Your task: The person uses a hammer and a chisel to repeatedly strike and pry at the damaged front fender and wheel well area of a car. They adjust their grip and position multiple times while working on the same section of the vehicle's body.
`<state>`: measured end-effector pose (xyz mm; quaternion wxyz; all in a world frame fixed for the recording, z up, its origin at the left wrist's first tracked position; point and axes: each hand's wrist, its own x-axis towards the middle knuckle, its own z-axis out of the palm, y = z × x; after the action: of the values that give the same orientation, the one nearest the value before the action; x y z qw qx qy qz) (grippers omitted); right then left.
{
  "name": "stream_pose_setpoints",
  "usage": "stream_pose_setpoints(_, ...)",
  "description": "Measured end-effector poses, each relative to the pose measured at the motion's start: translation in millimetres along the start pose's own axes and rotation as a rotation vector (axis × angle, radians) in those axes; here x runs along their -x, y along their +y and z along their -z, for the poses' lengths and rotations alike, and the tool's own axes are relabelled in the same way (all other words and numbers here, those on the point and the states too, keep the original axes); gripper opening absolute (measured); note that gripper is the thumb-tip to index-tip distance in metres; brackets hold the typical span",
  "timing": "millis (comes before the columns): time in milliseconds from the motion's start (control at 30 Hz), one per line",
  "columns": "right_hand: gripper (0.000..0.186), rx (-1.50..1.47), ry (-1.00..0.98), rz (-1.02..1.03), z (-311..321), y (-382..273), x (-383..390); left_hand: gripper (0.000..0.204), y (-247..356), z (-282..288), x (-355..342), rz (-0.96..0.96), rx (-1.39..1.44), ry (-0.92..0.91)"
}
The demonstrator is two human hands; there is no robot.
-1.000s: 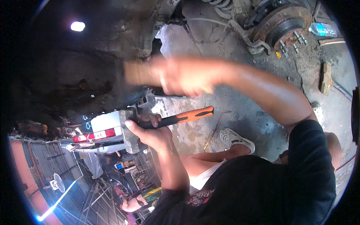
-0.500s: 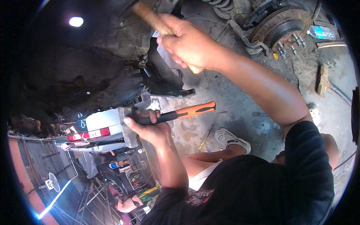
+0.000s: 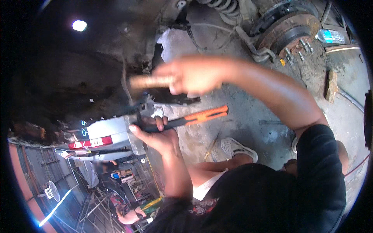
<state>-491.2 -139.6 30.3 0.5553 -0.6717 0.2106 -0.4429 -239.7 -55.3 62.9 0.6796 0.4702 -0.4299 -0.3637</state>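
My left hand (image 3: 163,139) is wrapped round a hammer (image 3: 206,115) with a black and orange handle, gripping it close to its blocky metal head (image 3: 136,143). That head sits against the lower edge of a dark, rusty vehicle body panel (image 3: 77,89). Above it, my right hand (image 3: 194,75), smeared by motion, is closed round a wooden handle (image 3: 149,81) pointing left toward the panel. What sits on the handle's far end is too blurred and dark to make out.
A rusty brake disc (image 3: 295,33) with studs and a coil spring (image 3: 223,7) are at the upper right. A plastic bottle (image 3: 331,36) and another hammer (image 3: 332,87) lie on the concrete floor. A silver vehicle (image 3: 110,130) with a red tail light stands behind, with a person (image 3: 132,215) below it.
My right hand has swung the wooden handle down and to the left, nearer the hammer head. My left hand keeps its grip on the hammer in almost the same place.
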Motion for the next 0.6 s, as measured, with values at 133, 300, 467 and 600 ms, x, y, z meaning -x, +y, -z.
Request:
stream_pose_setpoints(133, 0.052, -0.045, 0.169, -0.021, -14, -9, 2, 0.057, -3, 0, -2, -0.031, -0.007, -0.004)
stream_pose_setpoints(300, 0.047, 0.001, -0.054, -0.087, 5, -7, 7, 0.058, -5, 6, -3, 0.012, 0.037, -0.011)
stream_pose_setpoints(467, 0.042, 0.120, 0.000, -0.041, -21, 8, 1, 0.060, -11, -6, 1, 0.016, 0.078, 0.035)
stream_pose_setpoints(600, 0.034, 0.054, 0.218, -0.038, -1, -9, 3, 0.062, -15, -6, 3, 0.058, 0.101, 0.047)
